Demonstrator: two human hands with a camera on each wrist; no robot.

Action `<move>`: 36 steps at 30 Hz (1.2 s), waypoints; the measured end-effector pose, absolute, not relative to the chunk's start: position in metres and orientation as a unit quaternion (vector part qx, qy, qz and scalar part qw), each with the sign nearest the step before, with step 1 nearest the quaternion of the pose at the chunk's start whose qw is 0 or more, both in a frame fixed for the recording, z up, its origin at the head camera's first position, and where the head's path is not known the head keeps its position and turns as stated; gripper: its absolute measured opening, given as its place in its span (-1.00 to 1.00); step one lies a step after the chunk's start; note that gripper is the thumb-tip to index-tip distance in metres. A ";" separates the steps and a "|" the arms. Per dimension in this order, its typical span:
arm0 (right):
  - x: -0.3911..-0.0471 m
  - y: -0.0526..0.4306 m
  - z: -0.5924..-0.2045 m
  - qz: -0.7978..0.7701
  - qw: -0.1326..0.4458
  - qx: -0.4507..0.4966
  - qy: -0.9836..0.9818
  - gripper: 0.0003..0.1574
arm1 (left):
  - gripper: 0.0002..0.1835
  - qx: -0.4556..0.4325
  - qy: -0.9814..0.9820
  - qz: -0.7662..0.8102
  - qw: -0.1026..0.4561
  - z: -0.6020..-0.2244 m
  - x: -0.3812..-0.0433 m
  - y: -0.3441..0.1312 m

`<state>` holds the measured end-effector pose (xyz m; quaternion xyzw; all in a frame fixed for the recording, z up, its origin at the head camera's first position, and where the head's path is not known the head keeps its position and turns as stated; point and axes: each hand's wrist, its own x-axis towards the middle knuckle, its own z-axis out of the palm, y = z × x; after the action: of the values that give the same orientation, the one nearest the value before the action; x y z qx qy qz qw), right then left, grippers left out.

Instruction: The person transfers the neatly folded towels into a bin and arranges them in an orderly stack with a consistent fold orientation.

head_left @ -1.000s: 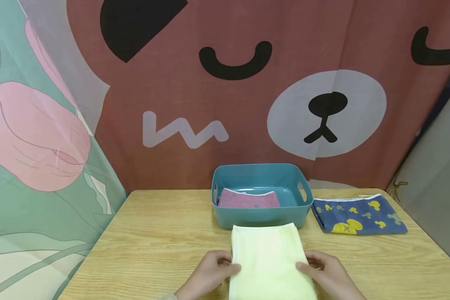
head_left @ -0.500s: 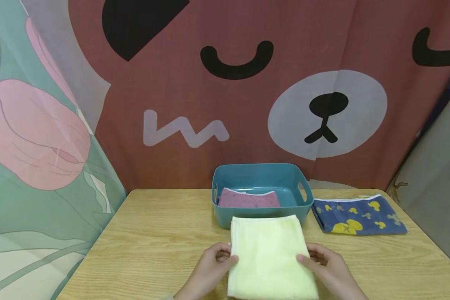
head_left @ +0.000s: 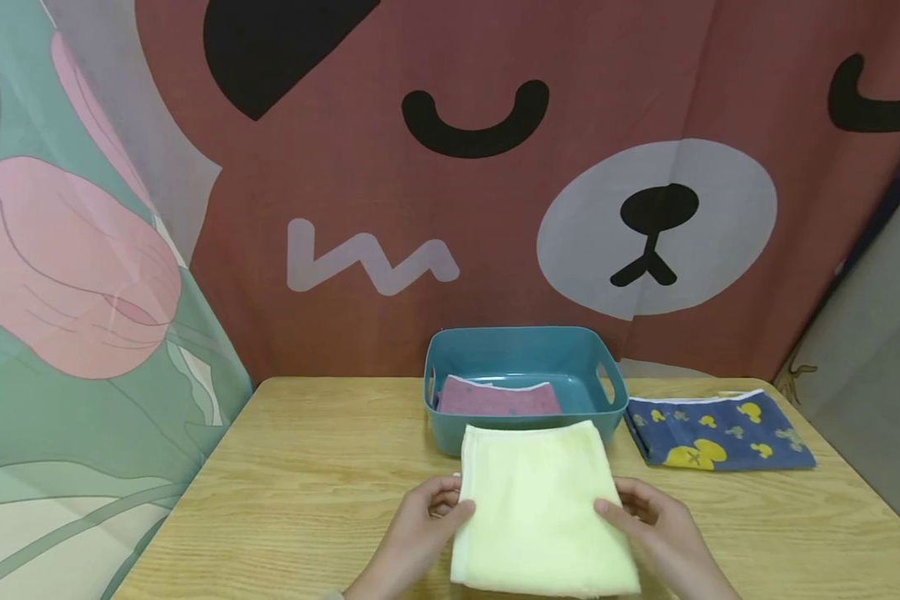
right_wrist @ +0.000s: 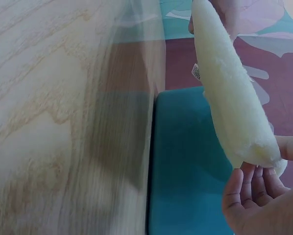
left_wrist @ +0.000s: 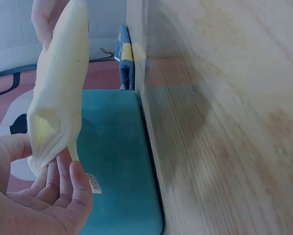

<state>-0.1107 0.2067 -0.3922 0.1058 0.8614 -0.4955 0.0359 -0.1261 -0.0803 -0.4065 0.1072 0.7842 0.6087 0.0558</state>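
Note:
A folded pale yellow towel (head_left: pixel 540 508) is held up off the table in front of the teal basket (head_left: pixel 525 433). My left hand (head_left: pixel 431 529) pinches its left edge, thumb on top and fingers beneath. On the opposite edge my right hand (head_left: pixel 656 529) grips the same way. In the left wrist view the towel (left_wrist: pixel 61 73) shows its folded layers end-on, and a small white tag (left_wrist: pixel 93 183) hangs below it. The right wrist view has the towel's thick fold (right_wrist: pixel 234 93) between thumb and fingers, above the table. Inside the basket lies a folded pink cloth (head_left: pixel 498 397).
A folded navy cloth with yellow figures (head_left: pixel 720 433) lies on the table right of the basket. The wooden table (head_left: pixel 307 475) extends to both sides. Behind it hangs a curtain (head_left: pixel 345 333) with a bear print.
Both hands have raised the yellow towel and moved it slightly forward, toward the basket. Its near edge now shows. The basket and the other cloths stay put.

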 end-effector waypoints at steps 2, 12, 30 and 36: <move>-0.109 0.206 -0.390 -0.498 0.032 0.104 0.860 -0.28 | -0.62 0.110 0.783 0.610 0.051 -0.406 -0.126 -0.080; -0.109 0.207 -0.380 -0.524 0.020 0.098 0.846 -0.28 | -0.65 0.117 0.783 0.611 0.010 -0.396 -0.131 -0.081; -0.126 0.209 -0.368 -0.541 -0.005 0.064 0.839 -0.31 | -0.56 0.114 0.788 0.605 -0.003 -0.389 -0.146 -0.082; -0.130 0.209 -0.363 -0.543 -0.008 0.062 0.837 -0.31 | -0.62 0.118 0.788 0.604 -0.015 -0.389 -0.154 -0.081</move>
<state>-0.1301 0.2089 -0.3635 0.0625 0.8372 -0.5433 -0.0084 -0.1535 -0.0811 -0.3890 0.1177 0.7884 0.6036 -0.0150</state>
